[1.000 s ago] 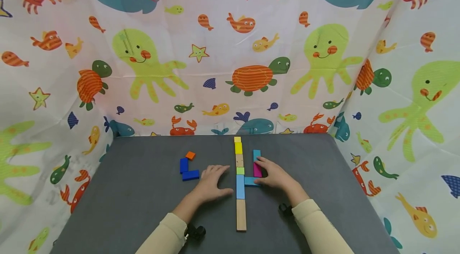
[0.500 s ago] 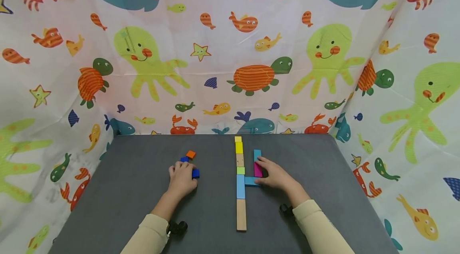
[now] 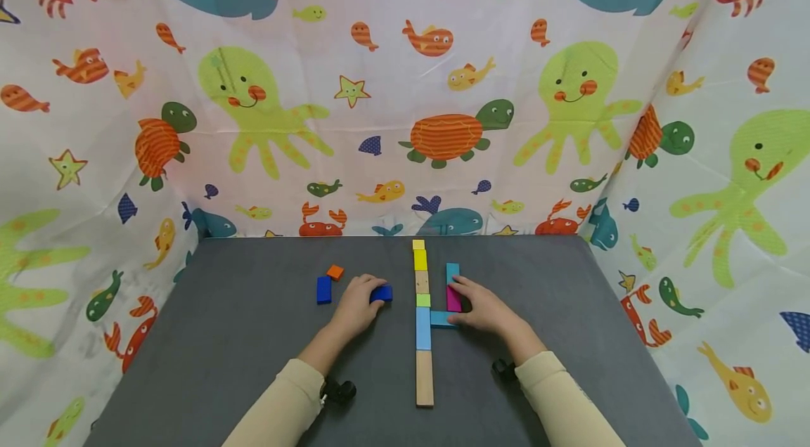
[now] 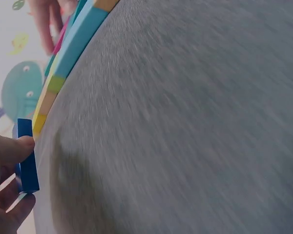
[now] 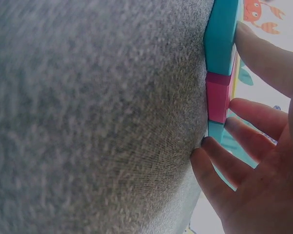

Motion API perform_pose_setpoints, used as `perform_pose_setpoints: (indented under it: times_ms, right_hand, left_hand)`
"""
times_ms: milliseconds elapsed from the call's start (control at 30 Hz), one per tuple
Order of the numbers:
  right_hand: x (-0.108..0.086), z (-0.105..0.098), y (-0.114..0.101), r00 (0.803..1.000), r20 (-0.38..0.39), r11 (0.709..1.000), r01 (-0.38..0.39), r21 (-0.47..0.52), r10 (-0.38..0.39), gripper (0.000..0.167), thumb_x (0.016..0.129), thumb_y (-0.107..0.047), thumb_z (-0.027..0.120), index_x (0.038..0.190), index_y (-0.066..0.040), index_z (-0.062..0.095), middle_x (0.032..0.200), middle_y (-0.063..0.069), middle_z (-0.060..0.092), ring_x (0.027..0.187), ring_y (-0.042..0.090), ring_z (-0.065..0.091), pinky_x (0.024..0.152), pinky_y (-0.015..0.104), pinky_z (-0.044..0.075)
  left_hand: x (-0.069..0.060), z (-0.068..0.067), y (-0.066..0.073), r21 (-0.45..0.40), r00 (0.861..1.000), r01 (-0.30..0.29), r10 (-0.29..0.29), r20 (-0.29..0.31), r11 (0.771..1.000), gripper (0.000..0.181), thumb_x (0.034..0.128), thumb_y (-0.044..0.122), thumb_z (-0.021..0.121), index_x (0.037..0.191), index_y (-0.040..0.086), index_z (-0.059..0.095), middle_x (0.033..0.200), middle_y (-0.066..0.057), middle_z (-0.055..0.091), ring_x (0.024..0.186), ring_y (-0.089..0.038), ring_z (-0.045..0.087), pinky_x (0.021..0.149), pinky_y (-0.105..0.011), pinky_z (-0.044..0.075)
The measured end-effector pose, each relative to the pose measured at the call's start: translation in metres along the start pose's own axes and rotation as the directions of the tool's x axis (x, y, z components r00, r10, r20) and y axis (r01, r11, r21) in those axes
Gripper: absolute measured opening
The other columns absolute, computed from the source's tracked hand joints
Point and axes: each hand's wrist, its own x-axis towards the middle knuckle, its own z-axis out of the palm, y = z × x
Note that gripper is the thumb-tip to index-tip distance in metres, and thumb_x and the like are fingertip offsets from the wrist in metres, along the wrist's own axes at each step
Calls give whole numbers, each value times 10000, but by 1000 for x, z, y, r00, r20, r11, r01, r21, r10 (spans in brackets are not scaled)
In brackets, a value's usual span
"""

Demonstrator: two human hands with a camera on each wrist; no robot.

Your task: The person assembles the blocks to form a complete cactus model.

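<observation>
My left hand (image 3: 354,308) pinches a dark blue wooden block (image 3: 382,294) between thumb and fingers, left of a straight column of blocks. In the left wrist view the block (image 4: 28,165) appears off the cloth. My right hand (image 3: 484,308) rests at the column's right side with its fingers spread. Its thumb touches a teal block (image 3: 441,320) that juts from the column's light blue block (image 3: 423,329). The other fingers lie by a magenta block (image 3: 453,300) and a second teal block (image 3: 452,272), which run away from me in line.
The column also has a long plain wood block (image 3: 425,378), a light green block (image 3: 422,300), a shorter wood block (image 3: 422,282) and yellow blocks (image 3: 420,260). Another dark blue block (image 3: 324,290) and an orange block (image 3: 335,272) lie left on the grey cloth (image 3: 240,348).
My left hand went left to the dark blue blocks, took hold of the nearer one and carried it right towards the column. The right hand has stayed in place.
</observation>
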Motion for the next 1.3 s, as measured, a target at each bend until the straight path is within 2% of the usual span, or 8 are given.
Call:
perform_pose_setpoints:
  times_ms: [200, 333, 600, 800, 933, 1067, 1300]
  right_hand:
    - [0, 2, -1, 1000, 0, 1000, 7, 2, -7, 808, 847, -353, 818, 1528, -111, 458, 1635, 92, 340, 1480, 361, 342, 1152, 569, 337]
    - [1, 3, -2, 1000, 1, 1000, 6, 7, -6, 811, 844, -358, 819, 1529, -118, 458, 1638, 84, 336, 1484, 360, 335, 1154, 569, 335]
    - [2, 4, -3, 1000, -3, 1000, 19, 6, -19, 811, 844, -364, 817, 1526, -109, 460, 1638, 84, 335, 1484, 356, 338, 1157, 567, 330]
    - [2, 3, -4, 1000, 7, 1000, 14, 12, -14, 807, 851, -359, 812, 1531, -112, 453, 1641, 88, 329, 1488, 359, 329, 1163, 571, 318]
    - [2, 2, -3, 1000, 8, 1000, 17, 12, -17, 808, 852, -364, 810, 1532, -116, 452, 1640, 87, 330, 1487, 360, 329, 1164, 572, 315]
    - [1, 1, -1, 1000, 7, 1000, 11, 4, -11, 811, 851, -375, 808, 1534, -124, 451, 1640, 87, 332, 1484, 362, 334, 1161, 576, 317]
    - [-1, 1, 2, 1000, 7, 1000, 0, 5, 0, 812, 849, -376, 809, 1534, -129, 451, 1640, 90, 331, 1482, 370, 334, 1157, 583, 320]
  left_hand:
    - [21, 18, 14, 31, 998, 25, -27, 60, 999, 332, 932, 154, 734, 1258, 108, 694, 1302, -105, 631, 1188, -304, 562, 1037, -496, 481]
    - [28, 26, 19, 42, 998, 36, -38, 53, 998, 304, 926, 149, 739, 1228, 126, 716, 1282, -99, 624, 1173, -298, 557, 1028, -487, 487]
    - [29, 34, 25, 45, 998, 43, -45, 48, 998, 307, 915, 136, 749, 1221, 116, 720, 1268, -102, 625, 1146, -289, 559, 1015, -463, 500]
    - [28, 35, 24, 24, 998, 27, -28, 51, 999, 413, 898, 130, 768, 1298, 115, 669, 1309, -117, 609, 1165, -300, 551, 1022, -473, 498]
    - [27, 33, 21, -30, 999, 17, -15, 50, 999, 501, 879, 135, 787, 1354, 125, 625, 1357, -124, 565, 1218, -317, 510, 1029, -496, 491]
    - [25, 29, 14, -67, 999, -18, 19, 27, 998, 518, 882, 171, 785, 1369, 120, 614, 1370, -120, 559, 1241, -326, 494, 1040, -523, 471]
    - [17, 15, -12, -97, 996, -72, 67, -59, 993, 515, 878, 198, 780, 1364, 127, 629, 1338, -70, 597, 1222, -281, 519, 1043, -521, 457]
